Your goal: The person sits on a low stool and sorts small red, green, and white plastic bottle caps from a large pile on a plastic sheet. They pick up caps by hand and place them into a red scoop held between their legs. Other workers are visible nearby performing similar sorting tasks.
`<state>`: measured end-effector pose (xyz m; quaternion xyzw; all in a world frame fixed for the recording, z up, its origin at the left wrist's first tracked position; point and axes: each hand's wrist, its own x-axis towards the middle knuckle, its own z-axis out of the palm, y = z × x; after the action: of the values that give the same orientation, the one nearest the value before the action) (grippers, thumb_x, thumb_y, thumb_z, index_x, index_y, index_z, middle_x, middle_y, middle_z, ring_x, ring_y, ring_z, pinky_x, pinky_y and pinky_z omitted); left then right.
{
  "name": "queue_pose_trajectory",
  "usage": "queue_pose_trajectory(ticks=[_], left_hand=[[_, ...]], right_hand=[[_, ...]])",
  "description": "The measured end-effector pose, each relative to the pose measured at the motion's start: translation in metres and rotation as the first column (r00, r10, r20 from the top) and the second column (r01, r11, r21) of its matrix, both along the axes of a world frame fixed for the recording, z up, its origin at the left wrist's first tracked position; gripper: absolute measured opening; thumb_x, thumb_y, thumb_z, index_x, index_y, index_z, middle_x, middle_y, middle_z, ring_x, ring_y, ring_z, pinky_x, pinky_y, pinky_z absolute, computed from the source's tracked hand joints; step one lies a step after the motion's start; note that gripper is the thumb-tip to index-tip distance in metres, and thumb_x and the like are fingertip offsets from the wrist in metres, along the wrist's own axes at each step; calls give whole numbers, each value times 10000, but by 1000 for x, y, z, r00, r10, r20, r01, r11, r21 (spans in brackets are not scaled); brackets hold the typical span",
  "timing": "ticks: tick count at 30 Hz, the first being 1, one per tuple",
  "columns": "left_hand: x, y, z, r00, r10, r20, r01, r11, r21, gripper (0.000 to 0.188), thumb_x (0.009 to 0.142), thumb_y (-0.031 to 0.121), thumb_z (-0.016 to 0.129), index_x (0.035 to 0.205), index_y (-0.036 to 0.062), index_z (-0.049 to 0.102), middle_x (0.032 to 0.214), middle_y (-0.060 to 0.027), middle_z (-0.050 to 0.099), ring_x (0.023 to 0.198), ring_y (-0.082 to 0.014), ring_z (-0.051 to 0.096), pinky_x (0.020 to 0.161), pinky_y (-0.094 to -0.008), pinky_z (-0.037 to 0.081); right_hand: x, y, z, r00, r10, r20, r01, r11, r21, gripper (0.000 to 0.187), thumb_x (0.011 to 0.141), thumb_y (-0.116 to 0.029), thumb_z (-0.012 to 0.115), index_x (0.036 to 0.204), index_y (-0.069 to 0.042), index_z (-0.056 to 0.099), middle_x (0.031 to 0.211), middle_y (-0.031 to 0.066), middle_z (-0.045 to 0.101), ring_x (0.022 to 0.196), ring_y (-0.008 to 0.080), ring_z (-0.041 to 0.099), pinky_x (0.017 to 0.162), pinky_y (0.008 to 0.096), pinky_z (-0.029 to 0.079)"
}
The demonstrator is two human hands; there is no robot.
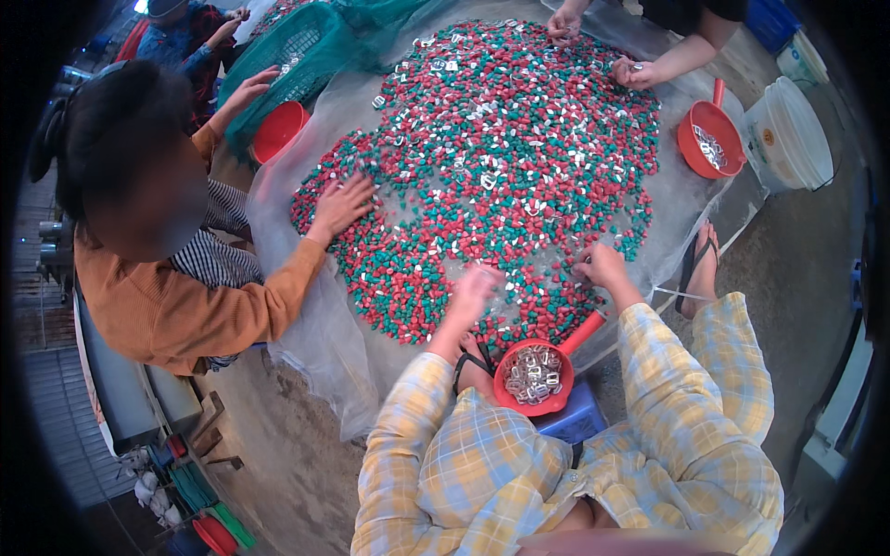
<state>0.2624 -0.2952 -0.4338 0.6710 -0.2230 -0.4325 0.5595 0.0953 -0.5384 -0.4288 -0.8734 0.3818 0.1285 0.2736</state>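
A wide heap of small red, green and white pieces point(519, 139), with silvery buckle-like parts mixed in, lies on a pale translucent sheet point(324, 371). Over the heap's near side my left hand point(476, 292) is smeared by motion, so its fingers cannot be read. At the near right edge of the heap, my right hand point(603, 266) has its fingers curled together; whatever may be in them is hidden. Between my forearms, a red handled scoop point(533, 410) full of metal buckles rests on a blue stool point(577, 422).
On the left, a person in an orange sleeve point(250, 320) spreads a hand over the heap. Another person's hands point(640, 72) work at the far side. A second red scoop point(709, 169) and a white bucket point(788, 134) stand right. Green netting point(362, 32) and a red bowl point(280, 130) lie far left.
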Motion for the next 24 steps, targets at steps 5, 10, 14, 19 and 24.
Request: queue_pose_trajectory(ticks=[5, 10, 14, 19, 24], left_hand=[[-59, -3, -33, 956, -228, -183, 200, 967, -158, 232, 933, 267, 493, 991, 51, 554, 1097, -55, 583, 1011, -177, 561, 842, -326, 464], [42, 32, -23, 893, 430, -137, -436, 900, -18, 157, 946, 212, 465, 979, 66, 515, 1222, -95, 518, 1052, -229, 564, 789, -356, 513], [59, 49, 34, 893, 354, -277, -353, 934, 57, 186, 950, 206, 443, 1003, 36, 493, 1069, -152, 605, 832, -235, 649, 656, -341, 542], [-12, 45, 87, 782, -420, -461, 515, 851, 99, 200, 892, 171, 534, 1004, 12, 580, 883, -80, 648, 728, -151, 638, 614, -272, 525], [-34, 41, 69, 919, -318, -234, 354, 926, 131, 212, 840, 105, 613, 1039, 32, 609, 833, -10, 634, 675, -76, 584, 576, -255, 481]], right_hand=[[29, -10, 42, 992, 20, 128, -86, 840, 535, 176, 758, -183, 670, 825, -21, 669, 674, 75, 647, 559, 136, 611, 505, 283, 473], [58, 31, 94, 882, 443, 158, -403, 537, 741, 197, 784, -166, 668, 893, -3, 643, 747, 70, 663, 624, 143, 644, 567, 272, 522], [55, 91, 96, 672, 730, 121, -532, 363, 765, 310, 781, -248, 673, 1017, -48, 651, 862, 114, 673, 697, 187, 662, 596, 313, 545], [47, 98, 80, 620, 780, 85, -558, 362, 747, 441, 770, -301, 685, 1139, -72, 611, 964, 151, 651, 796, 241, 659, 599, 344, 579], [51, 58, 89, 582, 807, -98, -707, 562, 430, 496, 659, -435, 744, 990, -73, 668, 863, 100, 680, 801, 236, 660, 699, 354, 519]])
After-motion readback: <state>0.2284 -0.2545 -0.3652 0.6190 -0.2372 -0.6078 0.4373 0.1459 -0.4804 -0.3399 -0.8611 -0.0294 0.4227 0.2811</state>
